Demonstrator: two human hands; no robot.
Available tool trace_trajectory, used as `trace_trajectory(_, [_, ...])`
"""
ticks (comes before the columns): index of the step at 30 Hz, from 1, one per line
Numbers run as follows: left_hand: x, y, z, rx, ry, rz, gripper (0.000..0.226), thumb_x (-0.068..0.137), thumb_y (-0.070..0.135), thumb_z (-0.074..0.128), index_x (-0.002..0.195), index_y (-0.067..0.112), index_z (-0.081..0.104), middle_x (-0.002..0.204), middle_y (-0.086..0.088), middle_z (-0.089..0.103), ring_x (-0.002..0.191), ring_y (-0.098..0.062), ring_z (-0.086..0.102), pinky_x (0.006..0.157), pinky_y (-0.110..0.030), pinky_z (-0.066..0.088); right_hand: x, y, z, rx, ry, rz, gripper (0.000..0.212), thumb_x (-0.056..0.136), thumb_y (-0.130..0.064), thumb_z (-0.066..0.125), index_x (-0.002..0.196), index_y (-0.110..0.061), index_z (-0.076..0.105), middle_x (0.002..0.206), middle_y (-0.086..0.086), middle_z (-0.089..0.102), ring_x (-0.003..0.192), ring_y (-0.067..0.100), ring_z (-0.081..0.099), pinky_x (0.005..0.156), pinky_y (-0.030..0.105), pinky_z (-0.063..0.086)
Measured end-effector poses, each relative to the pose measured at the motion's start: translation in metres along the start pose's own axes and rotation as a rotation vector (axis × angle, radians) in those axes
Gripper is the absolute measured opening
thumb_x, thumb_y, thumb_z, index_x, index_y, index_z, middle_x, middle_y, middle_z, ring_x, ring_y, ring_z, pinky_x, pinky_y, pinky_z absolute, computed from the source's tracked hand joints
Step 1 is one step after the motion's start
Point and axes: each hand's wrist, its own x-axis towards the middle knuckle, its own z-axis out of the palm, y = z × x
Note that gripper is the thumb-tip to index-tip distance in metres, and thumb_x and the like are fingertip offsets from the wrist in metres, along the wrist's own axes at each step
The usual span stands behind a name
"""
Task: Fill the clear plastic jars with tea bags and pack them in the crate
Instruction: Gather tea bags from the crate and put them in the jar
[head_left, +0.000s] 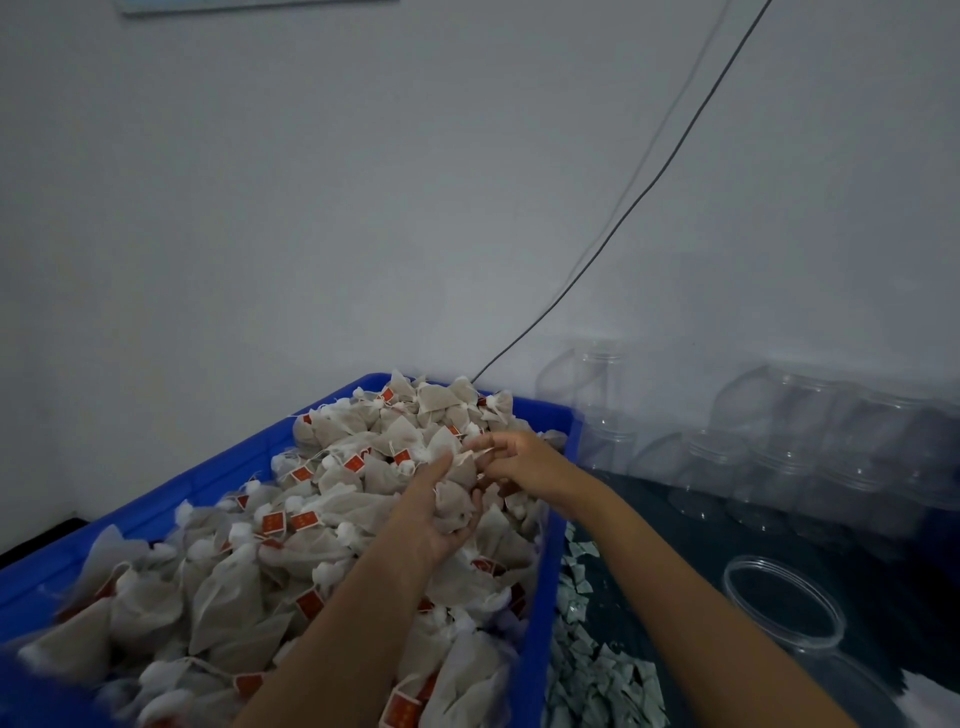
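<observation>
Two bare forearms reach forward from the bottom edge of the view, over a blue plastic crate (540, 597) heaped with tea bags (249, 587). These are pale pyramid pouches on white strings, many with small red paper tags.

Beside the crate's right wall, small pale paper scraps (587, 670) lie scattered on a dark tabletop (649, 499). Near the tabletop's front right part stands one clear plastic jar (784, 603), its wide open mouth facing up and nothing inside it.

Further in, above the middle of the heap, the left hand (447, 512) is turned palm up, its fingers curled round a small clutch of tea bags (457, 501). Just beyond it, the right hand (511, 457) hovers palm down with thumb and fingers pinching a white string (470, 455) that runs from that clutch. Both hands are close together, near the crate's far right corner.

Farther back, along the tabletop's far right edge by the pale wall (311, 208), a cluster of empty clear jars (779, 447) is stacked together, lying on their sides and partly blurred. A thin dark cable (660, 176) hangs slanting down the wall and ends behind the crate's far rim.
</observation>
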Motion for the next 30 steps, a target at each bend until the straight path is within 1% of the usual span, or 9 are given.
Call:
trace_trajectory(4, [0.000,0.001,0.000,-0.028,0.059,0.056,0.019,0.091,0.020,0.063,0.095,0.002,0.059,0.066,-0.016,0.066,0.042,-0.021,0.063,0.037,-0.023,0.050,-0.010,0.003,0.002,-0.194,0.196,0.065,0.015,0.092,-0.007,0.056,0.104,-0.016,0.053,0.104,0.007,0.063,0.090,0.016,0.061,0.080,0.027,0.053])
trace_trajectory(6, [0.000,0.003,-0.001,-0.061,0.067,0.066,0.017,0.091,0.019,0.062,0.093,0.003,0.059,0.068,-0.017,0.067,0.050,-0.023,0.065,0.036,-0.024,0.050,-0.019,0.001,0.000,-0.430,-0.017,0.067,0.013,0.092,-0.015,0.059,0.104,-0.012,0.060,0.102,0.001,0.063,0.097,0.018,0.060,0.086,0.029,0.052])
trace_trajectory(9, [0.003,0.003,-0.003,-0.034,0.074,0.062,0.018,0.088,0.020,0.065,0.097,0.005,0.060,0.089,-0.016,0.063,0.070,-0.023,0.061,0.041,-0.024,0.053,-0.031,-0.007,0.011,-0.765,-0.482,0.191,0.034,0.088,-0.034,0.066,0.114,-0.013,0.067,0.117,0.001,0.064,0.101,0.016,0.058,0.081,0.024,0.047])
trace_trajectory(12, [0.004,0.001,-0.002,0.008,0.063,0.048,0.017,0.088,0.019,0.066,0.095,0.005,0.060,0.088,-0.016,0.062,0.071,-0.023,0.060,0.045,-0.026,0.055,-0.033,-0.005,0.027,-0.928,-0.551,0.248,0.040,0.083,-0.037,0.071,0.112,-0.009,0.068,0.117,0.005,0.064,0.091,0.016,0.054,0.073,0.025,0.043])
trace_trajectory(19, [0.000,0.001,0.001,-0.017,0.038,0.032,0.023,0.088,0.019,0.067,0.104,0.006,0.059,0.085,-0.015,0.061,0.067,-0.023,0.060,0.043,-0.027,0.055,-0.039,-0.004,0.012,-0.804,-0.195,0.147,0.025,0.095,-0.016,0.053,0.104,0.005,0.064,0.107,0.021,0.065,0.078,0.020,0.052,0.079,0.035,0.049])
trace_trajectory(22, [-0.005,0.002,0.005,-0.022,0.032,0.086,0.021,0.090,0.022,0.065,0.102,0.006,0.060,0.085,-0.015,0.063,0.057,-0.023,0.065,0.038,-0.025,0.051,-0.044,-0.008,-0.008,-0.559,0.043,0.057,0.012,0.095,-0.017,0.050,0.088,-0.009,0.056,0.091,0.009,0.061,0.076,0.015,0.055,0.075,0.029,0.051])
trace_trajectory(24, [-0.011,0.003,0.009,-0.030,0.010,0.141,0.017,0.090,0.023,0.064,0.100,0.009,0.060,0.091,-0.016,0.065,0.066,-0.023,0.067,0.040,-0.025,0.051,-0.051,-0.013,-0.025,-0.405,0.191,0.004,0.012,0.094,-0.014,0.052,0.082,-0.014,0.053,0.083,0.005,0.058,0.071,0.013,0.054,0.065,0.017,0.046])
trace_trajectory(27, [-0.022,0.003,0.017,-0.054,-0.079,0.172,0.016,0.093,0.024,0.060,0.101,0.010,0.062,0.085,-0.012,0.069,0.068,-0.020,0.066,0.043,-0.024,0.053,-0.071,-0.019,-0.055,-0.133,0.354,-0.040,0.011,0.093,-0.011,0.056,0.083,-0.006,0.058,0.081,0.011,0.066,0.071,0.019,0.062,0.070,0.027,0.052])
trace_trajectory(30, [-0.034,-0.006,0.032,-0.022,-0.146,0.149,0.015,0.093,0.023,0.059,0.092,0.009,0.063,0.065,-0.007,0.069,0.054,-0.014,0.064,0.045,-0.022,0.054,-0.104,-0.021,-0.090,0.063,0.493,-0.090,0.011,0.093,-0.008,0.058,0.085,-0.001,0.060,0.077,0.006,0.066,0.067,0.014,0.063,0.062,0.021,0.055])
